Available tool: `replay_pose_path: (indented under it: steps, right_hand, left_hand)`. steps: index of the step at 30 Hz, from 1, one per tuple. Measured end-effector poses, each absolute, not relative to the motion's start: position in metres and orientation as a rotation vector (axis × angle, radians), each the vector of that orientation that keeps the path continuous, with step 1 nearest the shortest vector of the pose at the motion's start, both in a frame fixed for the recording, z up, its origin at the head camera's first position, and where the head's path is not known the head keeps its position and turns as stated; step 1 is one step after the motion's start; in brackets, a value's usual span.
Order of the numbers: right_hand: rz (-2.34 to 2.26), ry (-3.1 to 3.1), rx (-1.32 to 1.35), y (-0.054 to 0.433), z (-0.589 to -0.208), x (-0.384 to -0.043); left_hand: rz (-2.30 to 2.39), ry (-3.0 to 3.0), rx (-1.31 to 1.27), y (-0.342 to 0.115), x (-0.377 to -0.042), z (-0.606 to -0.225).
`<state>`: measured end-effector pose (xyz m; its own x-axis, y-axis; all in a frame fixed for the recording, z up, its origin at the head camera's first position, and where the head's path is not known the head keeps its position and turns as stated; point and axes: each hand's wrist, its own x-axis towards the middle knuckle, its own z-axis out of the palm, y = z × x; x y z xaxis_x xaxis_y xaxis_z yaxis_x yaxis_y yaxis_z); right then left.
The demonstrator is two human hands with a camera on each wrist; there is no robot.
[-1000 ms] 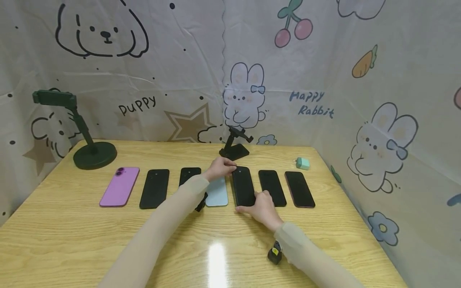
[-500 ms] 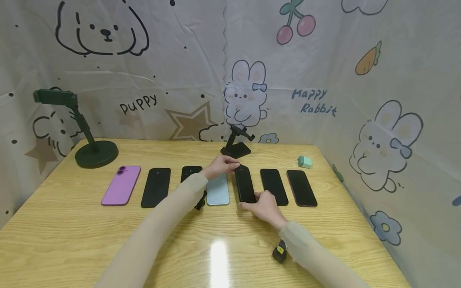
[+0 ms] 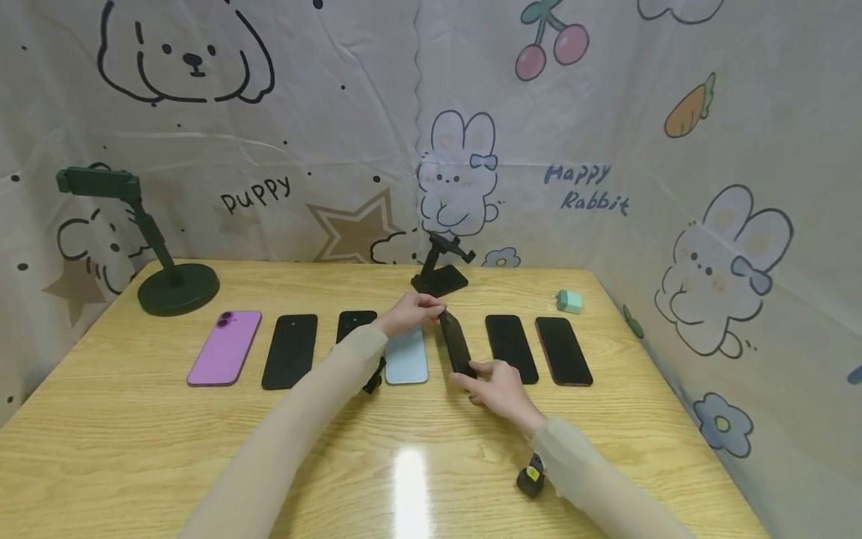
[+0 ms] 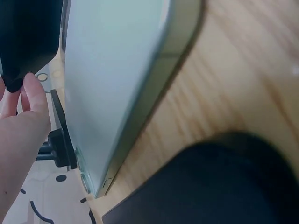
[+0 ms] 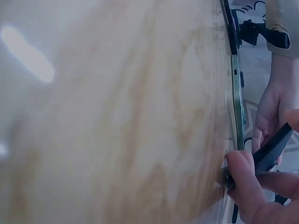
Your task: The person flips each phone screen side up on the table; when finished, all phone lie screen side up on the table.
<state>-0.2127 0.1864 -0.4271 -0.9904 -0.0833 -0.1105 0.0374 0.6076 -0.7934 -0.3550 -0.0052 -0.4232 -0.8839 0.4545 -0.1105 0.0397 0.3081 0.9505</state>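
A black phone (image 3: 456, 346) stands tilted between both hands, turned partly onto its long side. At its far end, the left hand (image 3: 411, 314) pinches a corner between thumb and fingers; the left wrist view shows this hand (image 4: 23, 126) at the tip of the dark phone (image 4: 30, 35). My right hand (image 3: 500, 389) holds the near end, thumb and fingers on opposite sides. In the right wrist view, the phone (image 5: 274, 148) slants up from the right hand's fingers (image 5: 245, 175). A pale blue phone (image 3: 407, 359) lies just left of it, partly under the left hand's line.
Left of these lie two black phones (image 3: 289, 352) and a purple phone (image 3: 225, 348); two more dark phones (image 3: 512, 349) lie to the right. Behind stand a small black phone stand (image 3: 441, 273), a dark green stand (image 3: 176, 288) and a mint charger plug (image 3: 569, 301).
The black phone has gone from nearly flat to steeply tilted, its right side raised. My right hand has turned with its near end, while the left hand stays at the far corner.
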Motion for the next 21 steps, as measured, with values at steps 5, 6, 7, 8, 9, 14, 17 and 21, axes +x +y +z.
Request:
replay_pose_path:
  steps: [5,6,7,8,9,14,17,21]
  right_hand:
    - [-1.38,2.694,-0.067,0.189,-0.429,-0.211]
    - [-1.392,2.691,-0.072,0.19,-0.429,-0.211]
    - [-1.404,2.687,-0.079,0.19,-0.428,-0.211]
    - [-1.42,2.683,-0.088,0.191,-0.428,-0.211]
    - [-1.432,2.68,-0.091,0.191,-0.428,-0.21]
    - [-1.466,2.689,-0.109,0.191,-0.426,-0.208]
    - [-1.478,2.693,-0.089,0.19,-0.426,-0.208]
    - [-1.51,2.683,-0.038,0.191,-0.426,-0.206]
  left_hand:
    - [1.65,2.184,0.443,-0.002,-0.354,-0.425]
    - [1.656,2.184,0.446,-0.001,-0.354,-0.425]
    - [1.662,2.183,0.442,0.0,-0.354,-0.426]
    - [1.667,2.182,0.443,0.002,-0.354,-0.426]
    - [1.667,2.186,0.443,0.003,-0.354,-0.427]
    - [1.663,2.178,0.433,0.012,-0.354,-0.427]
    - [1.623,2.181,0.417,0.016,-0.353,-0.425]
    - [1.577,2.127,0.401,0.019,-0.352,-0.424]
